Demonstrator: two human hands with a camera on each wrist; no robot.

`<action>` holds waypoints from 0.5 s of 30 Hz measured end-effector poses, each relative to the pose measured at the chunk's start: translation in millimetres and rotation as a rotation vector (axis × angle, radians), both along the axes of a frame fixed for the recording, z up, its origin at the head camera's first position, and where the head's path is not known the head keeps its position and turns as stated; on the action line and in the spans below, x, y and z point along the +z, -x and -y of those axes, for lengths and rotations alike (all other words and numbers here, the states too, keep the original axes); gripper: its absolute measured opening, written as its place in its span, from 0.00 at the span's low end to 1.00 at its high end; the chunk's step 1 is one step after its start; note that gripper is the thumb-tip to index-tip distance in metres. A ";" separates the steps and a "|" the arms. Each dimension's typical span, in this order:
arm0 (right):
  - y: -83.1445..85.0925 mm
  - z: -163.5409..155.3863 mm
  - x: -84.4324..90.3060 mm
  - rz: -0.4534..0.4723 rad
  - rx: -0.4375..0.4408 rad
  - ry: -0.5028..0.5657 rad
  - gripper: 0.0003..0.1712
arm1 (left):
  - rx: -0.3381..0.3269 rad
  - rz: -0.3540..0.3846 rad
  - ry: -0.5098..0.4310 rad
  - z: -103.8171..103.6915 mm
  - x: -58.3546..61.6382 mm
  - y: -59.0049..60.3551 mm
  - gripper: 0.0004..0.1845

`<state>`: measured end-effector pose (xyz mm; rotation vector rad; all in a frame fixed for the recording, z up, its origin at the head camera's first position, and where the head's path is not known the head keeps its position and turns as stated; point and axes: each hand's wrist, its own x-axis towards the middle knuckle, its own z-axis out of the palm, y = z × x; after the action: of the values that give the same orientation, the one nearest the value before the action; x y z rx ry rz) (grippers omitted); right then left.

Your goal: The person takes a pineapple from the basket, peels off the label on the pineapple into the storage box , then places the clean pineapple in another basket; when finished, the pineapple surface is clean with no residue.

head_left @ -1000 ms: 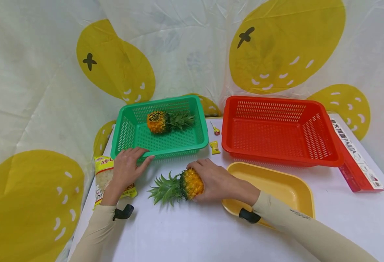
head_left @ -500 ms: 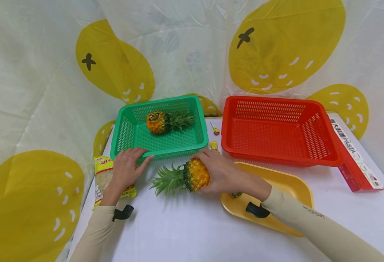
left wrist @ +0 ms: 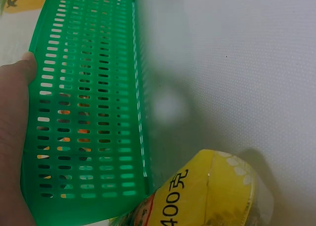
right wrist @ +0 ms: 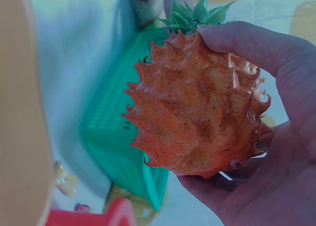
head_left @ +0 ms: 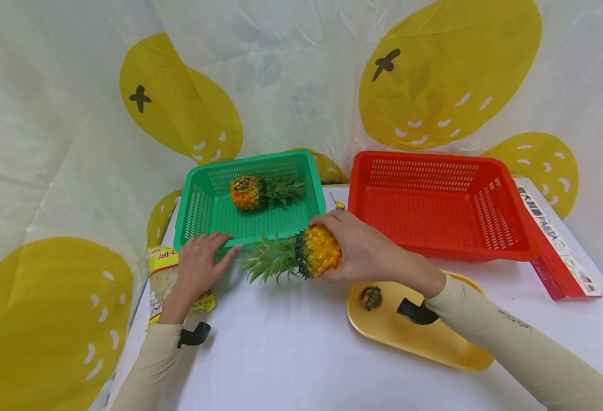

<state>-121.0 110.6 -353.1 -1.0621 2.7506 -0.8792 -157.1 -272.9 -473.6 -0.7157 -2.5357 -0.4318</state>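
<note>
Pineapple (head_left: 318,250) sat gripped in the right hand (head_left: 365,248), lifted beside the green basket (head_left: 199,208); the left hand (head_left: 199,267) rested flat-fingered on that basket's front rim.

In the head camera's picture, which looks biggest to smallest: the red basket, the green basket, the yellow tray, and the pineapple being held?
1. Red basket, the largest.
2. Green basket.
3. Yellow tray, partly hidden by the arm and nearer the camera, so its place against the green basket is unsure.
4. Pineapple gripped by the right hand, clearly smallest.
</note>
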 end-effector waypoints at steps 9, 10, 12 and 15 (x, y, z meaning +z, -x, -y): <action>13.4 -20.2 16.7 -0.006 -0.018 0.064 0.47 | -0.004 0.007 -0.012 0.8 -1.3 0.2 0.20; 14.0 -22.4 17.7 0.006 -0.021 0.070 0.47 | -0.004 0.008 -0.012 0.8 -1.6 0.2 0.20; 14.7 -26.8 19.8 0.028 -0.032 0.081 0.47 | -0.001 0.008 -0.011 1.1 -2.3 0.3 0.21; 15.4 -33.3 22.4 0.044 -0.063 0.082 0.48 | 0.002 0.010 -0.012 1.1 -2.6 0.4 0.22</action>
<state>-136.4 143.8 -330.7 -0.9612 2.7474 -1.0194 -157.5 -273.9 -476.2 -0.7079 -2.5410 -0.4508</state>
